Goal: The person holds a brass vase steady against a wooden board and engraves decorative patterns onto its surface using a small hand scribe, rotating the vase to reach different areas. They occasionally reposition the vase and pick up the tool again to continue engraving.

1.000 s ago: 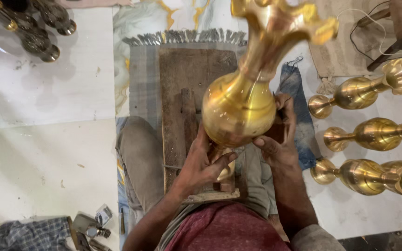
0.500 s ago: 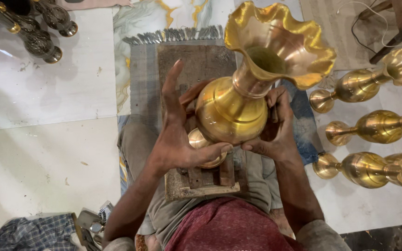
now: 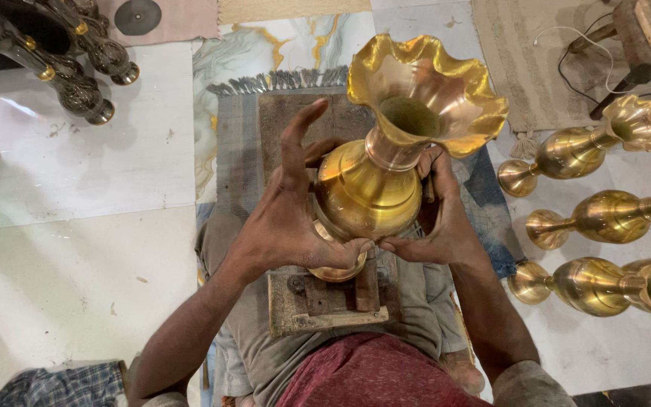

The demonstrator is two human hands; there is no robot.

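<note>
Hands (image 3: 295, 218) (image 3: 438, 226) cradle upright brass vase (image 3: 374, 185).

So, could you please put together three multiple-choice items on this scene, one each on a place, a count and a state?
1. Where do the finished brass vases lie?
A. On the floor at the right
B. On the person's lap
C. Inside a box

2. How many hands touch the held brass vase?
A. None
B. One
C. Two

3. How does the held brass vase stand?
A. Flat on its side
B. Upright, flared mouth up
C. Upside down

Answers: 1 A, they lie on the pale floor along the right edge. 2 C, the left hand and right hand both press its lower body. 3 B, its ruffled mouth opens toward the camera over the wooden block.
</note>
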